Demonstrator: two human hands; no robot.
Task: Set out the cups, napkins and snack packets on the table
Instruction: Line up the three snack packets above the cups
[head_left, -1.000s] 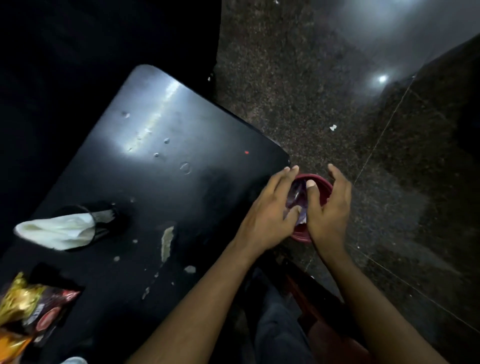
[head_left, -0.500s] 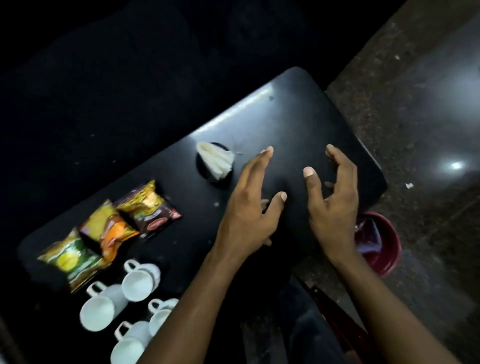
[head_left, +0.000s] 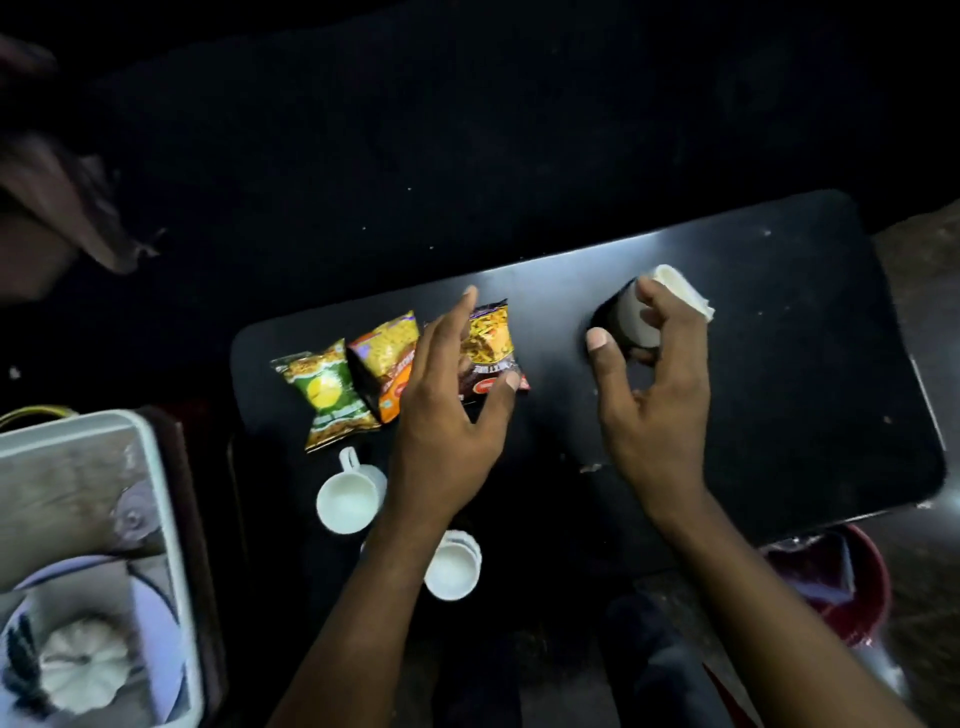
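Observation:
Three snack packets lie in a row on the black table (head_left: 810, 395): a green one (head_left: 327, 395), an orange one (head_left: 387, 358) and a brown one (head_left: 491, 338). My left hand (head_left: 452, 410) hovers over the brown packet with its fingers spread and holds nothing. Folded white napkins (head_left: 680, 291) stand in a dark holder (head_left: 623, 317). My right hand (head_left: 654, 395) curves over the holder with nothing gripped, its index fingertip at the napkins. One white cup (head_left: 347, 501) stands near the front edge. My left forearm partly hides a second cup (head_left: 451, 569).
A white tray (head_left: 156, 493) at the left holds a plate and a round white object (head_left: 83, 670). A red bucket (head_left: 852, 592) with plastic in it stands on the floor beside the table's right end. A blurred brownish shape (head_left: 62, 208) shows at the upper left.
The view has swung left from the bucket to the table. Both hands came away from the bucket; the left is now over the packets, the right at the napkin holder.

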